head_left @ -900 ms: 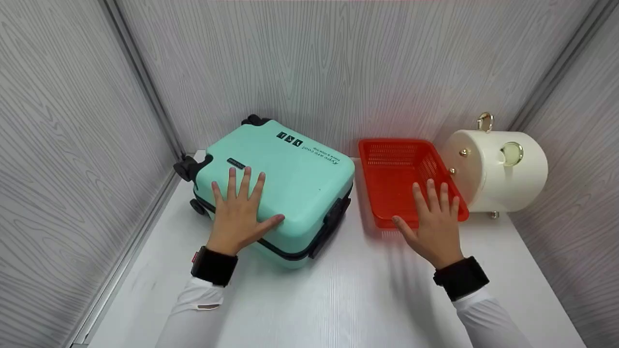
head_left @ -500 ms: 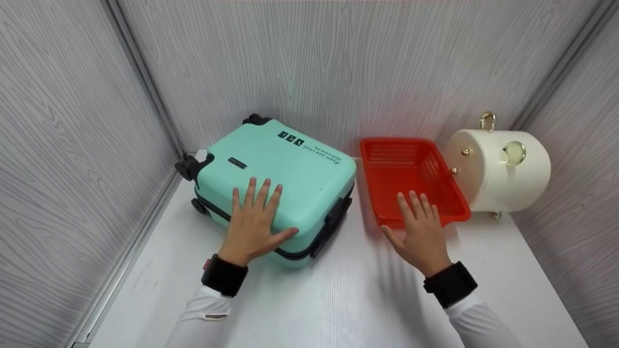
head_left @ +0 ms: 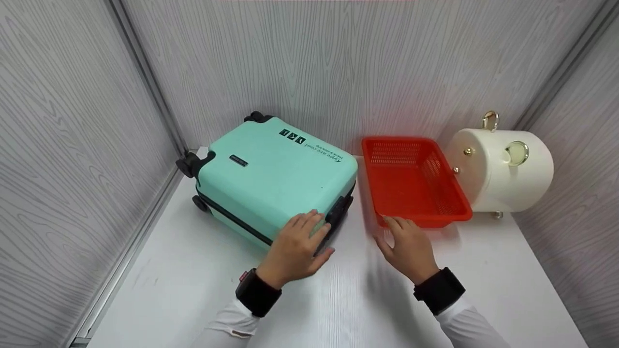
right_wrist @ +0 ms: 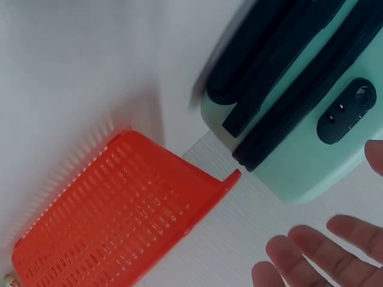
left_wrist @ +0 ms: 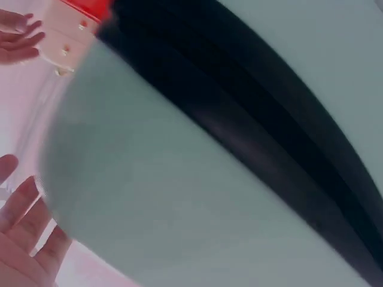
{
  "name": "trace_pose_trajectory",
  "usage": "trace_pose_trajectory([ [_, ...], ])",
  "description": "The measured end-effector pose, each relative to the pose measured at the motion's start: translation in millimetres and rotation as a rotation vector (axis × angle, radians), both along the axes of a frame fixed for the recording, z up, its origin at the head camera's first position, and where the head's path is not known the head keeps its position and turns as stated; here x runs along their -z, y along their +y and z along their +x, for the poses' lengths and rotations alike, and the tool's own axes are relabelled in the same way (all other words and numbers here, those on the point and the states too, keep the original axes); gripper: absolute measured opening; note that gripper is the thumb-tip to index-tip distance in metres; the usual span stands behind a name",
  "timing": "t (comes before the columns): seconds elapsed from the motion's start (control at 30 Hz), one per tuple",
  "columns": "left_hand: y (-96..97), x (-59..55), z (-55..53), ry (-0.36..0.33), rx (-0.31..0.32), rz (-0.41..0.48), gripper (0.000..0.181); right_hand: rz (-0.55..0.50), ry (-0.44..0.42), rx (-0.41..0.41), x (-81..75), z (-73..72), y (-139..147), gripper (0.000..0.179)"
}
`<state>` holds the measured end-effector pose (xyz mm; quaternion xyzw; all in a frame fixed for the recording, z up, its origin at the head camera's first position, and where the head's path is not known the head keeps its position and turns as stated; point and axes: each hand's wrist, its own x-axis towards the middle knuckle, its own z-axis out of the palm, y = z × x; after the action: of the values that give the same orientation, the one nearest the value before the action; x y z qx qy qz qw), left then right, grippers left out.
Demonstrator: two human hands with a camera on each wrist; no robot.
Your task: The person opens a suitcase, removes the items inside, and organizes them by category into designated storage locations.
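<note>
A mint-green suitcase [head_left: 280, 169] with black wheels and a black seam lies flat on the left of the white table. My left hand [head_left: 297, 246] is at its near corner, fingers extended and overlapping the corner in the head view. In the left wrist view the fingertips [left_wrist: 30, 209] are right at the suitcase's edge. My right hand [head_left: 408, 246] holds nothing; its fingers are loosely bent in front of the near rim of a red plastic basket [head_left: 411, 224]. The right wrist view shows the suitcase's black combination lock [right_wrist: 346, 112] beyond that hand.
Right of the basket lies a cream cylindrical case [head_left: 512, 183] with gold studs and a gold ring, close against the basket's side. Pale wood-grain panels [head_left: 300, 63] enclose the table [head_left: 338, 309] at the back and both sides.
My left hand has slid right and nearer to me, from over the suitcase's top to its near corner. My right hand has drawn back from over the basket, its fingers less spread.
</note>
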<state>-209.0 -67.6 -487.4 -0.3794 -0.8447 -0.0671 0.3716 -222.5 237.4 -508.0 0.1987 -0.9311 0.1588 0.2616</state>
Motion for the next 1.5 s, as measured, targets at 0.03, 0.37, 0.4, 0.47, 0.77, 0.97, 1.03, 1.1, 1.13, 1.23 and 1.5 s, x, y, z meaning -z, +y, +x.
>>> trace_pose_trajectory([
  [0.03,6.1,3.4,1.6,0.01,0.015,0.002,0.046,0.006,0.011,-0.004,2.5,0.3,-0.3,0.042],
  [0.37,58.1,44.7,2.6,-0.114,-0.134,-0.12,0.035,0.034,0.068,-0.022,22.9,2.8,-1.7,0.021],
  [0.4,63.3,48.4,1.0,-0.131,-0.18,-0.129,0.036,0.033,0.075,-0.025,24.4,2.6,-2.1,0.019],
  [0.47,74.2,55.1,-2.3,-0.156,-0.271,-0.14,0.041,0.027,0.07,-0.026,26.2,2.9,-3.2,0.017],
  [0.77,116.2,72.6,-14.7,-0.13,-0.616,-0.164,0.054,0.037,0.026,-0.021,19.2,1.8,-9.3,0.02],
  [0.97,126.1,76.1,-23.3,-0.028,-0.724,-0.178,0.037,0.064,0.065,-0.053,-6.1,-14.8,-20.9,0.035],
  [1.03,126.9,78.3,-24.6,-0.023,-0.739,-0.188,0.03,0.072,0.065,-0.069,-14.6,-21.4,-24.9,0.044],
  [1.1,124.7,80.9,-25.4,-0.027,-0.743,-0.187,0.024,0.084,0.057,-0.088,-22.0,-29.2,-31.3,0.053],
  [1.13,123.4,82.2,-25.3,-0.034,-0.738,-0.179,0.022,0.094,0.054,-0.1,-25.2,-33.2,-34.7,0.058],
  [1.23,119.6,85.8,-23.2,-0.055,-0.71,-0.154,0.026,0.123,0.043,-0.134,-33.2,-44.5,-45.3,0.071],
  [1.5,108.3,88.8,-6.3,-0.139,-0.598,-0.177,0.044,0.199,-0.059,-0.257,-47.0,-62.4,-77.9,0.086],
])
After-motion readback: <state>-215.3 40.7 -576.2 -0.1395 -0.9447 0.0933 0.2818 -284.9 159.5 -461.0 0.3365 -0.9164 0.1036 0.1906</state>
